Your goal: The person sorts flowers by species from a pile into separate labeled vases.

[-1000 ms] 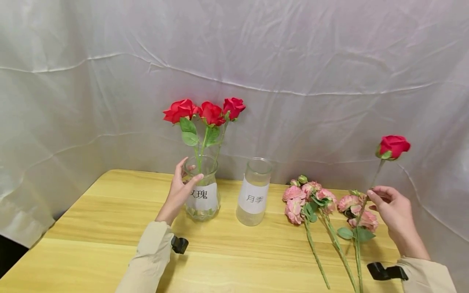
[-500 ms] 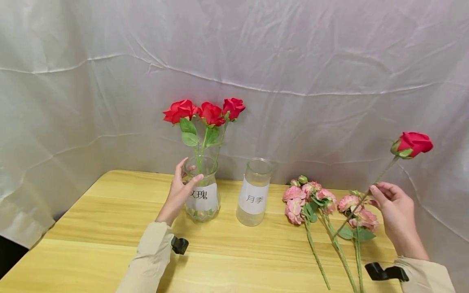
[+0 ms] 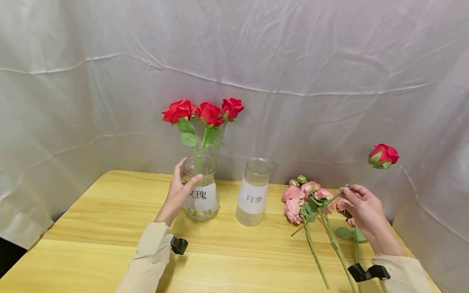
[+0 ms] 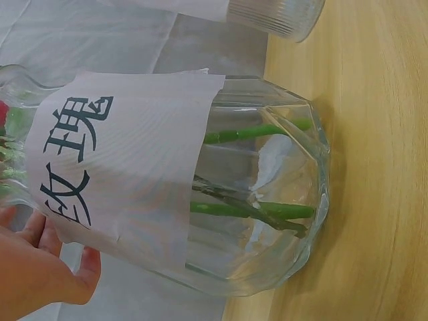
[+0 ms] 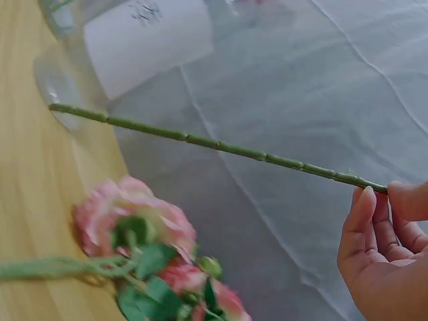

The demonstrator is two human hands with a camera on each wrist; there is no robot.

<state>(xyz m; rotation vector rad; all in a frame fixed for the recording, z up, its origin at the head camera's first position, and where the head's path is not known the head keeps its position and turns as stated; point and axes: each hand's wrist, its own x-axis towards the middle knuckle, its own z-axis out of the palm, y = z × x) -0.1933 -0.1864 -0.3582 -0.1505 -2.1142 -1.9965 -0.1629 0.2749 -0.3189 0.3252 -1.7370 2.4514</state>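
At the left, a clear glass vase (image 3: 202, 212) with a white paper label stands on the table, three red roses (image 3: 210, 114) upright in it. My left hand (image 3: 176, 194) holds this vase by its neck, thumb in front; in the left wrist view green stems (image 4: 257, 134) show through the glass. On the right, my right hand (image 3: 368, 217) pinches the stem of another red rose (image 3: 384, 156) between thumb and fingertips. That rose is tilted, bloom up to the right. Its bare lower stem (image 5: 214, 144) crosses the right wrist view and points towards the vases.
A straight glass vase (image 3: 250, 217) with a white label, holding no flowers, stands right of the first. Pink flowers (image 3: 294, 207) on long green stems lie on the wooden table (image 3: 227, 264) below my right hand. A grey cloth (image 3: 278, 122) hangs behind.
My right hand has moved left with the red rose, over the pink flowers. The rose's lower stem has swung left and up. The left hand stays on the vase.
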